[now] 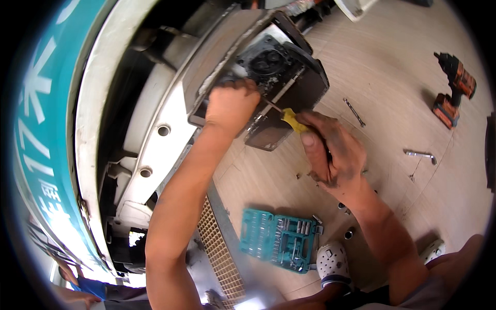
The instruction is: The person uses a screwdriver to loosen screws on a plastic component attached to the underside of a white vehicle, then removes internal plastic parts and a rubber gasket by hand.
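My right hand (333, 150) grips a screwdriver by its yellow handle (293, 121). The thin shaft points up and left into an open, dark metal housing (206, 85) on the vehicle. My left hand (232, 106) reaches into that housing from the front, fingers curled and bunched together. What they grip, if anything, is hidden behind the knuckles. Just beyond, inside the housing, sits a dirty black part with a round centre (266, 61). A dark flap (271, 132) hangs open on the side facing my right hand. Dark grime marks both hands.
A cordless power tool (454, 85) and two wrenches (354, 112) (421, 154) lie on the floor at right. Below, an open teal socket set (283, 240) lies beside a floor grating (219, 243) and my clog (333, 262). The vehicle's teal-and-white body (57, 129) fills the left.
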